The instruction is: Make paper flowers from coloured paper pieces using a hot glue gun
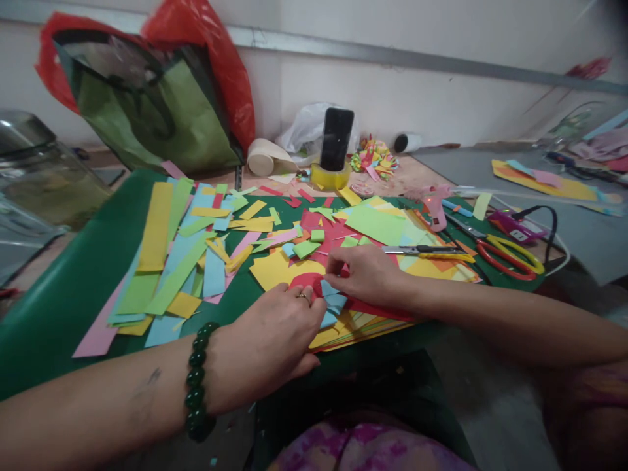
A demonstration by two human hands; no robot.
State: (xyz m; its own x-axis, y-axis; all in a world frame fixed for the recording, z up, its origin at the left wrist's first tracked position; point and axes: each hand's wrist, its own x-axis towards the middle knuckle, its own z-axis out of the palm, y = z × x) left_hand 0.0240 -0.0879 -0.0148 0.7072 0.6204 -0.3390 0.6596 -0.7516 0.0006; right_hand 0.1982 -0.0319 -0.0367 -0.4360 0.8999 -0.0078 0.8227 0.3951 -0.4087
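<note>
My left hand [275, 330], with a green bead bracelet and a ring, has its fingers closed on a rounded piece of red paper [305, 281]. Facing it, my right hand [367, 271] is closed in a pinch at the edge of the red piece; what lies between its fingertips is hidden. Small folded blue paper pieces [334, 302] sit between the two hands. Beneath them is a stack of coloured sheets [366, 329], yellow at the near edge. Cut green scraps [307, 249] lie just beyond my fingers.
Many paper strips [171, 275] cover the green mat [59, 294] at left. A utility knife [424, 250], scissors [507, 255] and a pink glue gun [432, 206] lie at right. Behind stand a phone [336, 140] on a yellow tape roll [330, 176] and a green bag [152, 111].
</note>
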